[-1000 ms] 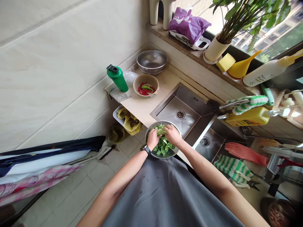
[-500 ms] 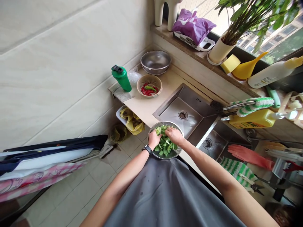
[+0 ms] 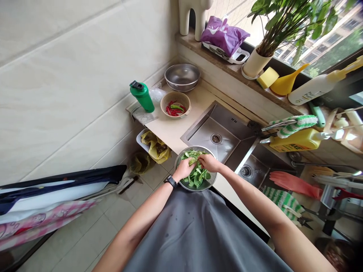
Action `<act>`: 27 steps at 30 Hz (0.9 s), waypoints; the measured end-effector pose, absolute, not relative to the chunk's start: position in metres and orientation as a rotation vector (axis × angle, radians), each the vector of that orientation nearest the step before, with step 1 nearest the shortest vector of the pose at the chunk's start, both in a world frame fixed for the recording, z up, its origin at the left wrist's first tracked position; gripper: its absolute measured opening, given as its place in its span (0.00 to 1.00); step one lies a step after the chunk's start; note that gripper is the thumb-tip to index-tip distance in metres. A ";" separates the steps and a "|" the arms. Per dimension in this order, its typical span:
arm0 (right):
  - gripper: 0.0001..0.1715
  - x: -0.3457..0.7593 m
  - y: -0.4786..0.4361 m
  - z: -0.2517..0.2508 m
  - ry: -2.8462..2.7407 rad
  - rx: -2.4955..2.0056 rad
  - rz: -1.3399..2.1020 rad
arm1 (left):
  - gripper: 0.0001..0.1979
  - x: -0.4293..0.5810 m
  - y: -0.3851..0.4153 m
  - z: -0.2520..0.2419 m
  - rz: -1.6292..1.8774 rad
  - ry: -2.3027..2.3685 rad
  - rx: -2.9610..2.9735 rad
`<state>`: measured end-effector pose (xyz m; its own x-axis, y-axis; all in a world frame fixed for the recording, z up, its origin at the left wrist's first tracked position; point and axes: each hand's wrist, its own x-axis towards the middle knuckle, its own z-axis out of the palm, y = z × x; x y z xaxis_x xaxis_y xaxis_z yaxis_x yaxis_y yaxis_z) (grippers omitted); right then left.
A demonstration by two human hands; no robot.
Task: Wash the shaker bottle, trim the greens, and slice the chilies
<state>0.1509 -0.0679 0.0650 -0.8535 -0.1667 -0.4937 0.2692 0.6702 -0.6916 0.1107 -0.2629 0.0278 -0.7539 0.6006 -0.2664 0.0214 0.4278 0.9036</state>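
Stainless colander [image 3: 195, 148] of leafy greens [image 3: 197, 176] at the sink's near edge

Pink-and-white printed fabric [image 3: 47, 221] and dark blue cloth [image 3: 61, 185] hang along the left, cut off by the frame edge. Beyond them, on the floor tiles, lies a yellow plastic bag [image 3: 140, 163], and a second one [image 3: 155, 147] sits in a white tray [image 3: 141, 139] below the counter. A green bottle [image 3: 142, 97] lies tilted against the wall by a steel bowl [image 3: 182, 76] and a round basket [image 3: 175, 104] of red and green chillies [image 3: 175, 110].

The person's left hand [image 3: 183, 169], with a black wristwatch [image 3: 171, 181] above it, and right hand [image 3: 208, 162] sit just beside each other in the colander, both on a tuft of leaves at the top of the pile. Leaves hide the fingertips, so whether either hand has clamped a leaf cannot be told. The colander stands at the front of the steel sink [image 3: 215, 130], its far rim over the basin; its base is hidden by the greens and the person's body.

To the right lie a second basin [image 3: 252, 170], a yellow detergent bottle [image 3: 295, 140], and a pink rubber glove [image 3: 295, 184]. The far right is blurred and cut off.
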 end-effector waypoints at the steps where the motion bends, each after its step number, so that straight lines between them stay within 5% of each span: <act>1: 0.17 0.150 -0.067 0.068 2.325 0.096 -1.168 | 0.07 0.111 -0.262 0.031 1.327 2.104 0.551; 27: 0.11 0.167 -0.052 0.078 2.039 0.199 -1.635 | 0.08 0.108 -0.243 0.048 1.261 1.880 0.506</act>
<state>0.1675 -0.0524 0.0781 -0.8568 -0.1998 -0.4753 0.4207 0.2621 -0.8685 0.1085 -0.2433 0.0479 -0.6008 0.6955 -0.3942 -0.1009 0.4231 0.9004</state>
